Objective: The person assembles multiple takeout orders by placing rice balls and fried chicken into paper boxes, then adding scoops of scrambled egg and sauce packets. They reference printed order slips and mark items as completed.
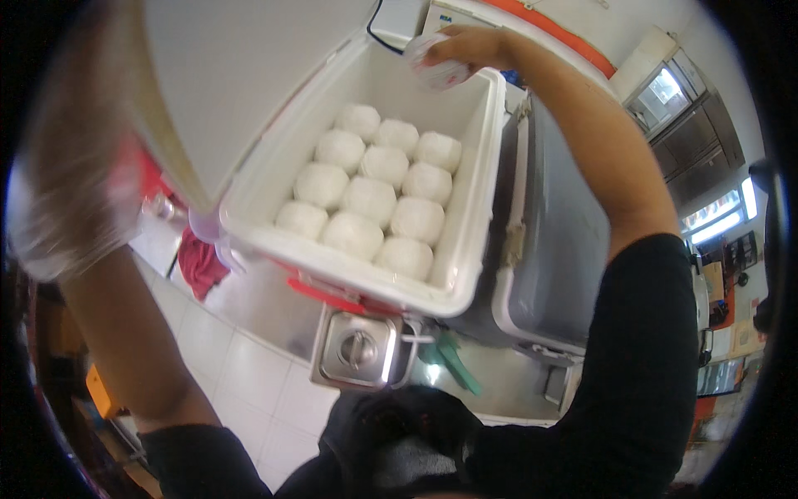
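Observation:
A deep white cooler box (461, 287) stands before me with several round white balls (370, 200) in rows on its bottom, each looking wrapped. Over its far right corner, my right hand (470, 48) grips a rounded white bundle (438, 68) in clear wrapping with reddish marks. At the far left, my left hand (79, 125) is raised beside the cooler's tilted-up lid (249, 62). Translucent plastic (66, 220) surrounds that hand and hangs toward the wrist. Motion blur and the plastic hide its fingers.
A second cooler with a grey lid (561, 224) stands close on the right. Below the near rim sit a lidded steel container (357, 349) and a green tool (453, 362). Left of the cooler hangs a red cloth (199, 262).

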The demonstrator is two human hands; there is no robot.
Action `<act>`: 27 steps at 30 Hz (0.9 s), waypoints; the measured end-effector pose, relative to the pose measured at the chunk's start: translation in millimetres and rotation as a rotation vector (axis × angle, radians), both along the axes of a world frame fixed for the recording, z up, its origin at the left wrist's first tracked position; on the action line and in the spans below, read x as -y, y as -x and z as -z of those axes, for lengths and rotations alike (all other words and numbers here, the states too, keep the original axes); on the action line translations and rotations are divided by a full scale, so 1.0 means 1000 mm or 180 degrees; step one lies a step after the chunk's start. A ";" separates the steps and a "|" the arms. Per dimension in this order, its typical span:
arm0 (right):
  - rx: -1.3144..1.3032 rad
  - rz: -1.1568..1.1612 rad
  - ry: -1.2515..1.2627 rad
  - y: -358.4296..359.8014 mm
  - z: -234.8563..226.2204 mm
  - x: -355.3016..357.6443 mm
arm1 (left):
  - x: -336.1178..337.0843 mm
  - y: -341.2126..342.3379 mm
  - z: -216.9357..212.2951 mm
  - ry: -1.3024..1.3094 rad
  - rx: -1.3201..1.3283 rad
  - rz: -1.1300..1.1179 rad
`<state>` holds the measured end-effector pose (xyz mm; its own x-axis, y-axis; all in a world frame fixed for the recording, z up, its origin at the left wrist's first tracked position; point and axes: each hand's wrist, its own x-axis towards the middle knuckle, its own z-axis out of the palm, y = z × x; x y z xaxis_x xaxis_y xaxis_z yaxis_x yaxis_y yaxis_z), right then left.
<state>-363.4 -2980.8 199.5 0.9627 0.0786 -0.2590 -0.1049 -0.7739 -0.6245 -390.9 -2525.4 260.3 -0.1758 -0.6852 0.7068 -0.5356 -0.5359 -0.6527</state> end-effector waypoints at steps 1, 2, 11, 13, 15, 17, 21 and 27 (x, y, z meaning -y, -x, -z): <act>0.0043 -0.0099 -0.0047 0.022 -0.010 0.007 | 0.009 0.017 0.012 0.0046 -0.0330 -0.0049; 0.0139 -0.0097 0.0165 0.049 -0.019 0.020 | 0.023 0.035 0.023 0.0056 -0.0554 0.0027; 0.1615 0.0284 -0.0400 0.252 0.038 0.005 | 0.171 0.176 0.135 0.0054 -0.1838 0.1337; 0.1371 0.0167 -0.1108 0.266 0.089 -0.048 | 0.159 0.189 0.149 0.0237 -0.1737 0.1348; 0.0860 -0.0008 -0.1767 0.287 0.143 -0.106 | 0.137 0.216 0.169 0.0908 -0.1292 0.1279; 0.0202 -0.0293 -0.2295 0.310 0.191 -0.175 | 0.103 0.244 0.189 0.0913 -0.1625 0.1221; -0.1146 -0.1174 -0.2973 0.340 0.244 -0.328 | -0.066 0.312 0.272 0.1445 -0.2415 0.0777; -0.2486 -0.2508 -0.3295 0.388 0.265 -0.596 | -0.379 0.470 0.342 0.1999 -0.3200 -0.1547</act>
